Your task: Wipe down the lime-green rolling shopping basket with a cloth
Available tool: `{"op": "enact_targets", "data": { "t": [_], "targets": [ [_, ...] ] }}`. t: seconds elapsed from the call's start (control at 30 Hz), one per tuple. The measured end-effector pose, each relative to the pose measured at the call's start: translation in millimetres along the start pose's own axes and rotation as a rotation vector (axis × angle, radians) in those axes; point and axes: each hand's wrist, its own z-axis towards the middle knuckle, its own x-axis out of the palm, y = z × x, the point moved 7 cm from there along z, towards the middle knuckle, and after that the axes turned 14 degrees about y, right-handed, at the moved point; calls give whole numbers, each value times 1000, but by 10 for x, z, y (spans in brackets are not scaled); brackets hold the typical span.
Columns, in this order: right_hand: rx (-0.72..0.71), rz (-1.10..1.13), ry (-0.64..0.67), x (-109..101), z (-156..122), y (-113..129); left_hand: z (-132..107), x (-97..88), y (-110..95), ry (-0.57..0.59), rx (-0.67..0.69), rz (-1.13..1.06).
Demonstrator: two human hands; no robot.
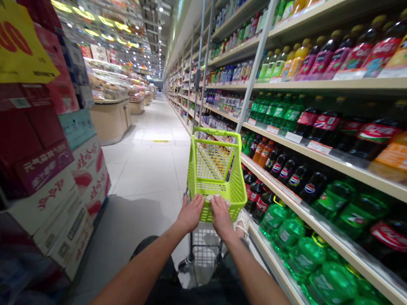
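Observation:
A lime-green shopping cart (pixel 216 171) stands in front of me in a supermarket aisle, its basket empty. My left hand (pixel 189 213) and my right hand (pixel 220 214) are side by side on the cart's near handle, fingers curled over it. Both forearms reach forward from the bottom of the view. The handle itself is hidden under my hands.
Shelves of soft-drink bottles (pixel 321 151) run close along the right. Stacked red and white cartons (pixel 57 175) with a yellow price sign (pixel 10 42) stand on the left. The tiled aisle floor (pixel 150 166) stretches ahead past display counters (pixel 110 117).

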Motion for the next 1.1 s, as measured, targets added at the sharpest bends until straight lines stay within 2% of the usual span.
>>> {"op": "enact_targets", "data": {
  "t": [0.07, 0.1, 0.2, 0.27, 0.33, 0.47, 0.53, 0.6, 0.67, 0.73, 0.8, 0.83, 0.9, 1.0, 1.03, 1.1],
  "targets": [
    [-44, 9, 6, 14, 11, 55, -16, 30, 8, 16, -11, 9],
    [-36, 3, -13, -30, -16, -22, -27, 38, 19, 20, -15, 12],
    [82, -24, -127, -266, -173, -476, -50, 57, 43, 40, -21, 11],
    [163, -20, -181, -362, -249, -671, -58, 63, 45, 40, -30, 7],
    [159, -3, -153, -299, -223, -576, -65, 65, 37, 34, -37, 2],
    [-36, 13, -32, 20, -27, 118, -85, 64, 44, 25, -30, 3],
    [-118, 10, -18, 56, -1, 290, -95, 67, 78, 25, -31, 5],
    [-151, 2, -32, -23, -67, 203, -110, 71, 115, 20, -37, -4],
    [-139, -8, -70, -160, -188, -61, -133, 77, 130, 12, -38, -26],
    [-93, -5, -135, -280, -288, -351, -161, 81, 113, 11, -29, -50],
    [-15, 1, -218, -312, -307, -522, -180, 79, 74, 17, -13, -67],
    [4, -1, -240, -276, -279, -515, -185, 78, 58, 24, -11, -72],
    [-23, -13, -235, -123, -173, -317, -187, 80, 42, 47, -19, -80],
    [-197, -40, -167, 124, -30, 160, -196, 80, 53, 70, -29, -80],
    [-251, -50, -146, 165, -15, 252, -204, 76, 60, 68, -24, -78],
    [-296, -75, -128, 146, -41, 217, -227, 69, 77, 63, -10, -75]
  ]
}}
